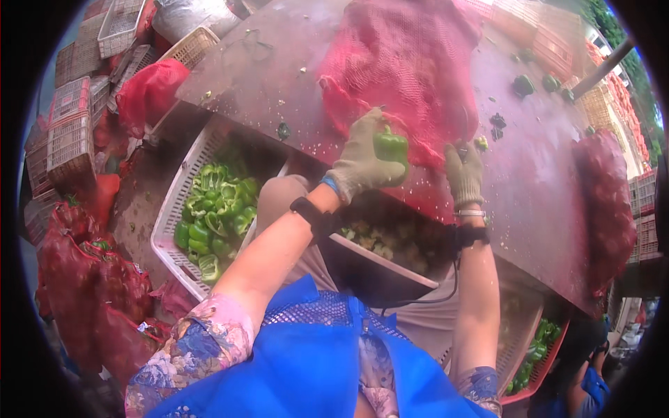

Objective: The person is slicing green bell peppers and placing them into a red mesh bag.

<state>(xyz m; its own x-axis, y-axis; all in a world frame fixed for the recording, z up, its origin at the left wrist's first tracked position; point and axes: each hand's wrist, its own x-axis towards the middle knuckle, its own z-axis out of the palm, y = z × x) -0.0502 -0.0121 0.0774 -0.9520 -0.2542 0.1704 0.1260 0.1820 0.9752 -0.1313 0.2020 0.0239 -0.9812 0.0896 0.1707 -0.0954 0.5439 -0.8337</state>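
Note:
My left hand (pixel 369 157), in a pale work glove, is closed around a green bell pepper (pixel 391 145) above the table's near edge. In front of it a red mesh sack (pixel 404 63) lies across the metal table (pixel 279 66). My right hand (pixel 465 171), gloved too, is held close to the sack's right side with its fingers curled. A small dark bit shows at its fingertips, too little to name. Below and left of my left hand stands a white plastic crate (pixel 167 216) with opened green peppers (pixel 216 205) in it.
Between my knees a container (pixel 387 263) holds pale pepper scraps. A red crate (pixel 533 380) with green peppers sits at lower right. Full red mesh sacks (pixel 603 209) stand right and left. Several whole peppers (pixel 523 85) and bits lie on the table. Stacked crates (pixel 70 139) fill the left.

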